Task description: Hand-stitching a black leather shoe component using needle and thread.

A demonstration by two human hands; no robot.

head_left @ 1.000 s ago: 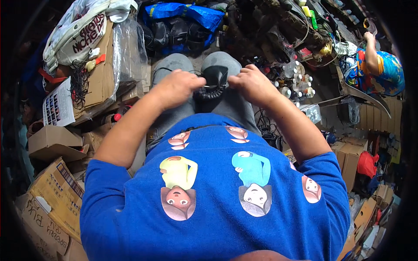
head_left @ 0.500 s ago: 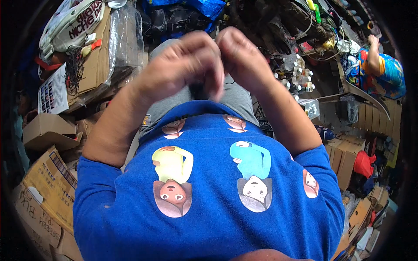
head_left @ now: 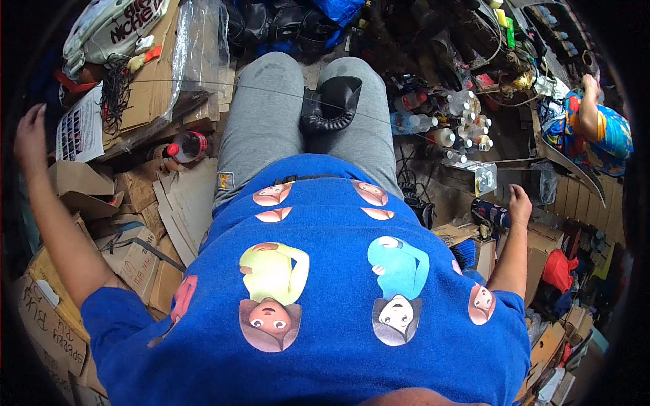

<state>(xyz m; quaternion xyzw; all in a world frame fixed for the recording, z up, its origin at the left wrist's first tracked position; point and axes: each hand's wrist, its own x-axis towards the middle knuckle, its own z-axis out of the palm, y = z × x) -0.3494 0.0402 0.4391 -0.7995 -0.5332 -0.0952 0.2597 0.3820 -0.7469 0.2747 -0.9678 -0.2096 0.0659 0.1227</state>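
Here, a person in a blue shirt sits with one black shoe (head_left: 332,103) resting on the lap, between the two grey-trousered knees and touching neither hand. The left hand (head_left: 30,139) is stretched far out to the left, its fingers loosely spread and holding nothing visible, above the brown cardboard boxes (head_left: 81,193) stacked on the floor. The right hand (head_left: 520,203) is flung out to the right, fingers partly curled; whether it grips anything cannot be told. One thin thread (head_left: 203,82) runs in a taut line from the left side across both knees and over the shoe. One red-capped bottle (head_left: 186,145) lies beside the left thigh. A cluster of small white bottles (head_left: 460,128), about half a dozen, stands on the floor to the right of the knees. A second person in a bright patterned shirt (head_left: 596,132) sits at the far right.
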